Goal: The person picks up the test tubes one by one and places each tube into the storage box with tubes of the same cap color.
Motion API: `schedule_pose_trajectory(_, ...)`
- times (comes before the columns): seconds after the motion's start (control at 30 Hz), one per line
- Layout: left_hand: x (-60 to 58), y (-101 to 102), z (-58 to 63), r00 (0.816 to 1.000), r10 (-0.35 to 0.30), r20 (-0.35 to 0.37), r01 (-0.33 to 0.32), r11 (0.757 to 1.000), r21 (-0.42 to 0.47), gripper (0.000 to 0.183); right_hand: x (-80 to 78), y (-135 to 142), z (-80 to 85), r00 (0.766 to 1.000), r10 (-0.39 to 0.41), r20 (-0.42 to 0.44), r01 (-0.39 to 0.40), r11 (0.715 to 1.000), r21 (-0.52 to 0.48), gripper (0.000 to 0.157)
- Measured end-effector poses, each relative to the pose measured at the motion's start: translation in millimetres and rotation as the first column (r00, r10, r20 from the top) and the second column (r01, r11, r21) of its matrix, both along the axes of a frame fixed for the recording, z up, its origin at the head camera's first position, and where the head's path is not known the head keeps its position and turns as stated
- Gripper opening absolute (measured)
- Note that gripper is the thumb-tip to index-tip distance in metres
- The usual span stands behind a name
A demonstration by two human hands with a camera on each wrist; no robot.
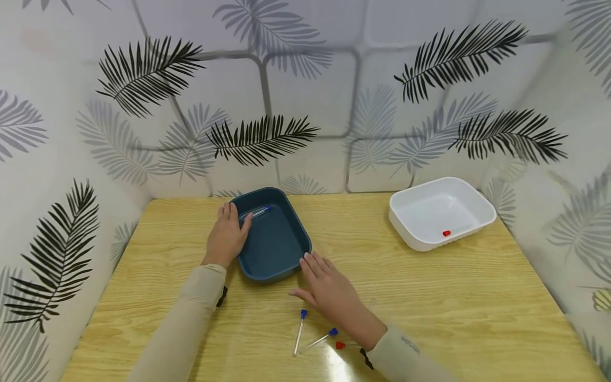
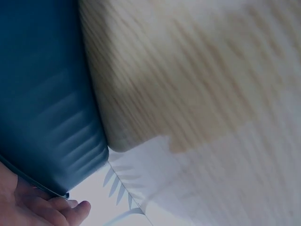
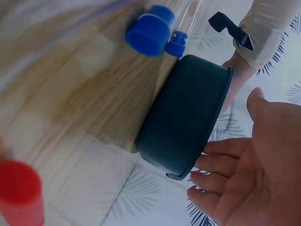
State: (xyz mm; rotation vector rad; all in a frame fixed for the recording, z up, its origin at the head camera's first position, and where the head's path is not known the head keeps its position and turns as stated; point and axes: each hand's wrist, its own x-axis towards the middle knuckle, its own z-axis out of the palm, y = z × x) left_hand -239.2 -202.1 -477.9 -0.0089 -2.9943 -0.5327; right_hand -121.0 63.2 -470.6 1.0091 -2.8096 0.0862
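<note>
A dark blue plastic bin (image 1: 277,233) stands on the table with clear, blue-capped tubes (image 1: 260,211) lying inside near its left wall. My left hand (image 1: 226,236) grips the bin's left rim, thumb over the inner side and fingers outside. At the near right corner, my right hand (image 1: 331,292) touches the bin with straight fingers, palm facing it in the right wrist view. Below that hand lie two more thin clear tubes with blue caps, one upright in the picture (image 1: 299,331) and one slanted (image 1: 321,339). A red-capped tube (image 1: 340,345) is partly hidden by my right wrist.
A white bin (image 1: 406,228) sits at the back right of the wooden table (image 1: 372,228), holding a red-capped tube (image 1: 446,233). Walls with a leaf pattern (image 1: 310,95) close off the back and both sides.
</note>
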Motion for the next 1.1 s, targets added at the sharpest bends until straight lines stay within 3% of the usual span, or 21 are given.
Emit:
schedule_pose_trajectory(0.33,-12.7,11.7,-1.8,0.994,-0.109,-0.008,0.109,0.994,-0.028,0.072,10.1,0.1,2.8,0.997,0.000,-0.072,0.000,1.000,-0.002,0.069)
schedule_pose_trajectory(0.87,-23.7,28.3,-4.0,0.978,-0.205,0.036,0.207,0.977,-0.052,0.069,25.9,-2.4,6.3,0.984,-0.026,-0.177,0.027,1.000,0.005,0.064)
schedule_pose_trajectory(1.1,-24.7,35.8,-3.1,0.970,-0.241,0.044,0.243,0.968,-0.061,0.069,31.6,-0.6,11.5,0.991,-0.043,-0.128,0.049,0.998,0.043,0.066)
